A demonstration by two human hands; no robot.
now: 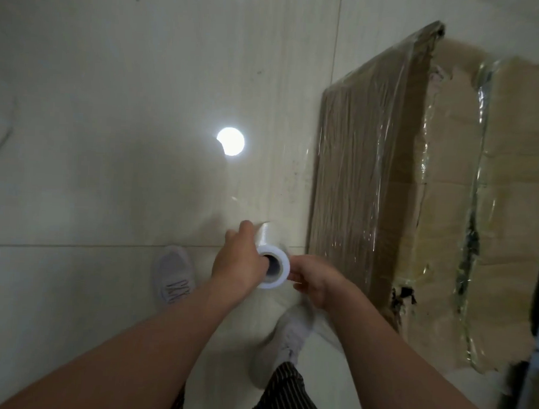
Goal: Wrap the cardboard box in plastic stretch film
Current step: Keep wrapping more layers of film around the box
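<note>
Head view: the cardboard box [372, 162] stands on the tiled floor [110, 135] at the right of the picture, just beside the person's right arm. It is large and brown. The side facing the person is covered by clear film that lies in long wrinkles and shines in places. Its top face is paler, with ragged torn patches, dark gaps, and glossy strips of film or tape running along it. The box's long edge runs away from the person, from the lower right towards the upper right, and the far corner tilts slightly leftwards in the wide lens.

The roll of stretch film [285, 268] is held in mid-air over the floor, to the left of the box's near corner and above the shoes. It is white with a hollow dark core, seen almost end-on: the open end faces up at the camera and the long axis points down and away towards the floor. A faint clear sheet seems to leave the roll, but where it runs cannot be told.

The left hand [239, 261] grips the roll's left side, fingers curled along it and the thumb at the core. The right hand [315, 282] holds the rim on the right with bent fingers.

A left shoe [174, 274], a right shoe [282, 344] and striped trousers [284, 393] show below. A round lamp glare [230, 141] lies on the floor.
</note>
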